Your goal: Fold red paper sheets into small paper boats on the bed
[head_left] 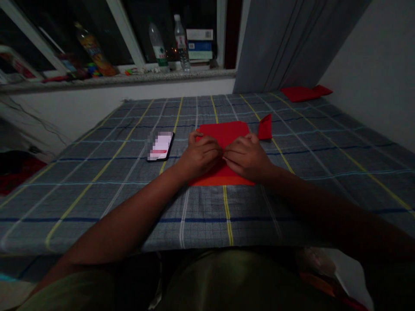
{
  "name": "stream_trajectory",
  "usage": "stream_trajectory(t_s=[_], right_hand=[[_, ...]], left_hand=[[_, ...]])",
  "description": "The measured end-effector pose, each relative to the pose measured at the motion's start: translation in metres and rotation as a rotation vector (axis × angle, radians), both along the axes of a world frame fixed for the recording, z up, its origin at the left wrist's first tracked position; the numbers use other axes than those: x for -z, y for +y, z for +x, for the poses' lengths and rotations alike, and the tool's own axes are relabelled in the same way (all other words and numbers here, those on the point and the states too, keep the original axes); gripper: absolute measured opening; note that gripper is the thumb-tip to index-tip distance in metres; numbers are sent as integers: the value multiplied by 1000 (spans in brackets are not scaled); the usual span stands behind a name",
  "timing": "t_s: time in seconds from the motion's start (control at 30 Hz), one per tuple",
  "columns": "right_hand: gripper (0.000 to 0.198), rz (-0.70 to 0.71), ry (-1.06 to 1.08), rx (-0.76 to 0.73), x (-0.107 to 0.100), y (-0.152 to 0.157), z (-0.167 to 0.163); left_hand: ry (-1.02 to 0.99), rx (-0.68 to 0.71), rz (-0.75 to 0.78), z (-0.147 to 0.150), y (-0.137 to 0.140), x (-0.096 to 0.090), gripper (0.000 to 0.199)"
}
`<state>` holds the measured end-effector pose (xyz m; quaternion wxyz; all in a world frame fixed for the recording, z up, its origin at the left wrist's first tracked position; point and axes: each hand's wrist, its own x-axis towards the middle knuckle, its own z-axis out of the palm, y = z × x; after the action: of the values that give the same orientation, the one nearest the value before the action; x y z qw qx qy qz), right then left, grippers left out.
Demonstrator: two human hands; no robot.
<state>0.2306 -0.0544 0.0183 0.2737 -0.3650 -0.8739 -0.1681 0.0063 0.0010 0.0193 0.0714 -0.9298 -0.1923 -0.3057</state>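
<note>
A sheet of red paper (223,128) lies on the checked cloth in front of me, with an orange strip along its near edge. My left hand (203,156) rests on its left half, fingers bent and closed. From the other side my right hand (248,157) meets it, and the fingertips of both hands come together near the paper's middle. They seem to pinch the paper there, though the exact grip is hidden under the fingers. Just beyond my right hand stands a small folded red paper piece (266,127).
A phone (161,146) with a lit screen lies left of the paper on the checked cloth (113,172). More folded red paper (301,93) is at the far right corner. Bottles (158,47) and stacked boxes (200,47) line the windowsill behind the table.
</note>
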Motion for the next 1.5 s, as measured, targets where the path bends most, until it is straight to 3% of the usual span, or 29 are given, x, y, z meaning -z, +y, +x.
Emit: stream_trajectory(t_s=[0.17, 0.37, 0.57, 0.73, 0.87, 1.17, 1.27, 1.5], right_hand=[[25, 0, 19, -106, -1, 3, 4], [24, 4, 43, -106, -7, 7, 19], [16, -17, -10, 6, -3, 10, 22], [20, -27, -108, 130, 0, 7, 13], [23, -21, -182, 138, -3, 5, 10], [26, 48, -122, 201, -7, 11, 38], [25, 23, -127, 232, -6, 13, 37], [27, 26, -137, 189, -2, 1, 8]], left_hand=[[30, 6, 9, -1, 4, 0, 17], [23, -30, 26, -22, 27, -1, 20], [78, -71, 65, -28, 31, -3, 20], [154, -44, 80, -13, 21, 2, 21], [171, -36, 100, -13, 24, 4, 21], [131, -269, 111, -59, 55, -7, 24], [118, -283, 124, -50, 43, -12, 22], [151, -85, 169, 6, -7, -6, 16]])
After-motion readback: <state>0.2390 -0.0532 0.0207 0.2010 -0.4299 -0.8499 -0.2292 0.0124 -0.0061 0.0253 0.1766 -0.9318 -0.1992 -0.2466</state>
